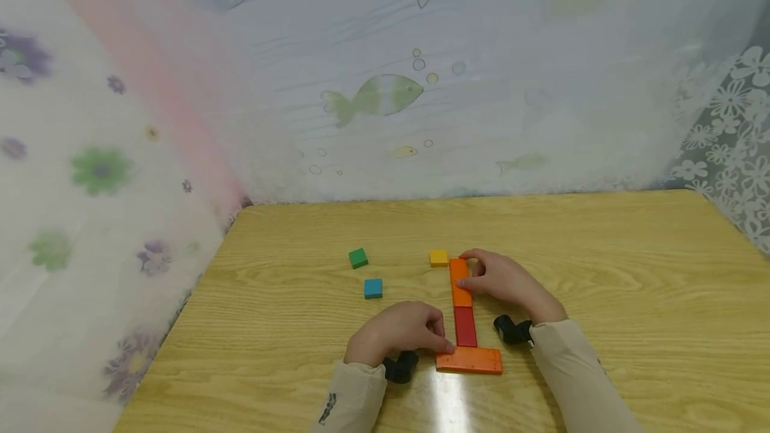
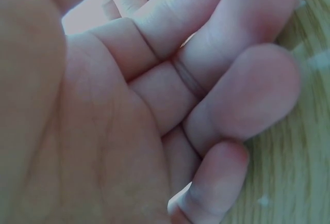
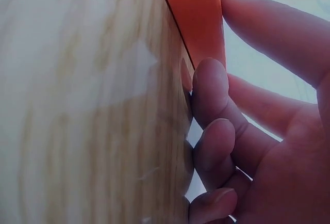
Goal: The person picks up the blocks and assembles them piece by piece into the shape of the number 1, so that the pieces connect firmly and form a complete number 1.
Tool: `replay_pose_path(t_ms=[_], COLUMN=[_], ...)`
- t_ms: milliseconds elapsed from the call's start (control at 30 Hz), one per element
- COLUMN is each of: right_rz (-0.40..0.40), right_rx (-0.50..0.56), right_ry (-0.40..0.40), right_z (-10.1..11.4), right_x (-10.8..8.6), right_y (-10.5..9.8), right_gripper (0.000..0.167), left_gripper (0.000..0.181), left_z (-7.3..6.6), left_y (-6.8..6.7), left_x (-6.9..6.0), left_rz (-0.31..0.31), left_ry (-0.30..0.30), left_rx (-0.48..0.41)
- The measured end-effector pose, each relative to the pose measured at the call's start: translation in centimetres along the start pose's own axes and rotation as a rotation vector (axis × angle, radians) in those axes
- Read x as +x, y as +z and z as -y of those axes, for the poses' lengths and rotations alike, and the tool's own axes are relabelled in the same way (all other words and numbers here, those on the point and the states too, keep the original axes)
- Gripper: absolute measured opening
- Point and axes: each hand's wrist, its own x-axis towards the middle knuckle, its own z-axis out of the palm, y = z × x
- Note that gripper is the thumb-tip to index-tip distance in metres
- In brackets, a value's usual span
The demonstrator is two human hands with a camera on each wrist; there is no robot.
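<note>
A flat orange block (image 1: 460,283) lies lengthwise at the far end of a red block (image 1: 466,327). My right hand (image 1: 506,284) pinches that far orange block, thumb on its side and index finger at its far end; the right wrist view shows fingertips along the orange block (image 3: 197,17). Across the near end of the red block lies a second orange block (image 1: 472,361). My left hand (image 1: 404,330) touches this one's left corner with a fingertip, its fingers (image 2: 252,90) bent over the table. The left wrist view hides that contact.
Left of the column lie a yellow block (image 1: 438,258), a green block (image 1: 357,258) and a blue block (image 1: 373,288), each small. The wooden table (image 1: 271,346) meets a fish-patterned curtain (image 1: 511,119) at its back. Black wrist cameras sit below both hands.
</note>
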Motion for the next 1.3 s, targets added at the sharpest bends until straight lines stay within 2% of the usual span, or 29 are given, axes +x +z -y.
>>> replay_pose_path(t_ms=[367,800,1000,1300], right_rz=[0.008,0.004,0.008,0.006], right_rx=[0.012,0.016,0.034,0.025], right_ry=[0.007,0.007,-0.004,-0.015], right_z=[0.18,-0.15,-0.11,-0.25], right_x=[0.04,-0.03,-0.06,0.02], right_y=[-0.3,-0.2,-0.24,-0.2], right_gripper=[0.056,0.055,0.059,0.048], left_gripper=[0.021,0.018,0.019,0.023], left_z=[0.19,0.16,0.15,0.1], left_y=[0.02,0.16,0.1,0.08], left_x=[0.04,0.12,0.18,0.22], left_rz=[-0.017,-0.005,0.002,-0.005], left_ry=[0.006,-0.004,-0.005,0.0], left_rx=[0.013,-0.014,0.001,0.025])
